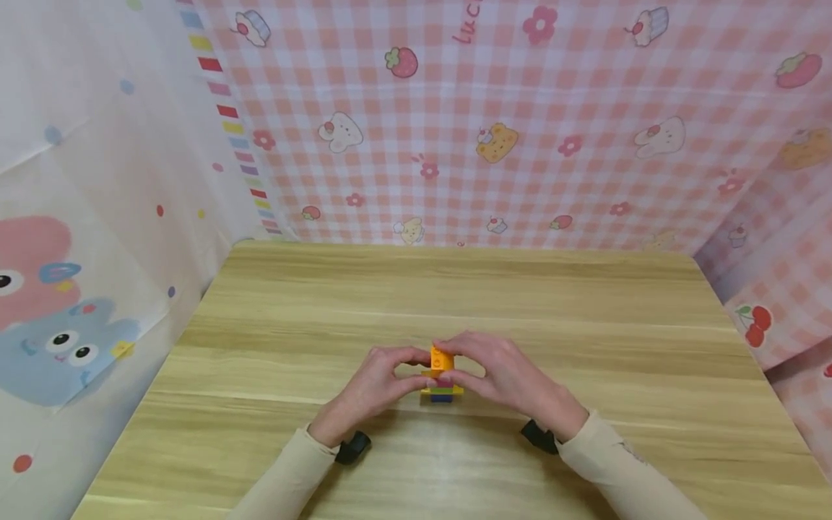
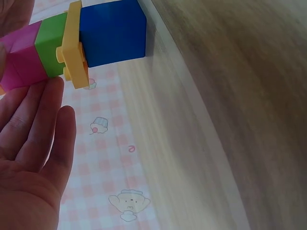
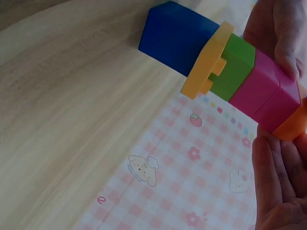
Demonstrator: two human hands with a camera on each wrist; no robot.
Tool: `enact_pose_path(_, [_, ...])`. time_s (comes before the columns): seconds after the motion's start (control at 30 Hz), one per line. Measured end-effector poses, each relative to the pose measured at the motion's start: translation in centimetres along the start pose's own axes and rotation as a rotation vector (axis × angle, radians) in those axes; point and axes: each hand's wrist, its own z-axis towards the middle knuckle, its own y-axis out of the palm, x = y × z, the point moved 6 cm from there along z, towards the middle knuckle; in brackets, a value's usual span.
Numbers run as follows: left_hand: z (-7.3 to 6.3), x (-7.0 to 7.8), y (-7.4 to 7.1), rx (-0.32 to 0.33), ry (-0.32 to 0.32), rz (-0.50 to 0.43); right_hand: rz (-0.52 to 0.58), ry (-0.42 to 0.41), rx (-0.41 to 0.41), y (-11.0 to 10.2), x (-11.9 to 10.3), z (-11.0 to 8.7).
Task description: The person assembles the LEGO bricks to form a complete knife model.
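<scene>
A tower of toy building blocks stands upright on the wooden table in front of me. From the bottom it has a blue block (image 2: 112, 33), a wider yellow plate (image 3: 206, 62) with studs, a green block (image 3: 233, 67), pink blocks (image 3: 266, 91) and orange pieces (image 1: 442, 359) on top. My left hand (image 1: 370, 383) holds the upper part from the left, thumb at the near side and fingers behind. From the right, my right hand (image 1: 503, 368) grips the top, its fingertips on the orange block. The fingers partly hide the orange pieces in both wrist views.
The wooden table (image 1: 292, 310) extends around the tower on all sides. Behind it hangs a pink checked cloth (image 1: 455, 195), and a white patterned cloth (image 1: 130, 180) hangs at the left. A black strap (image 1: 354, 448) shows at my left wrist, another strap (image 1: 539, 437) at the right.
</scene>
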Motion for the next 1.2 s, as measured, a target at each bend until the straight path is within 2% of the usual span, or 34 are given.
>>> enact_pose_path(0.13, [0.1,0.1,0.0,-0.014,0.001,0.01,-0.083,-0.062,0.03,0.0,-0.5,-0.2])
enact_pose_path(0.23, [0.1,0.1,0.0,-0.019,-0.002,0.017,-0.105,-0.066,0.042,0.2,-0.7,-0.3])
enact_pose_path(0.4, [-0.1,0.1,0.1,-0.013,-0.007,0.022,-0.078,0.001,0.033,0.6,-0.4,-0.9])
enact_pose_path(0.67, [-0.2,-0.2,0.4,-0.043,-0.058,0.001,-0.022,0.129,-0.024,1.0,0.6,-2.3])
enact_pose_path(0.83, [-0.4,-0.2,0.4,-0.05,-0.072,0.002,0.092,0.17,-0.012,0.9,0.6,-2.4])
enact_pose_path(1.0, [-0.8,-0.5,-0.1,-0.041,-0.138,-0.055,0.261,0.322,-0.005,0.6,1.1,-2.6])
enact_pose_path(1.2, [-1.5,-1.3,-1.3,0.01,-0.183,-0.055,0.319,0.511,-0.007,0.0,1.9,-2.7])
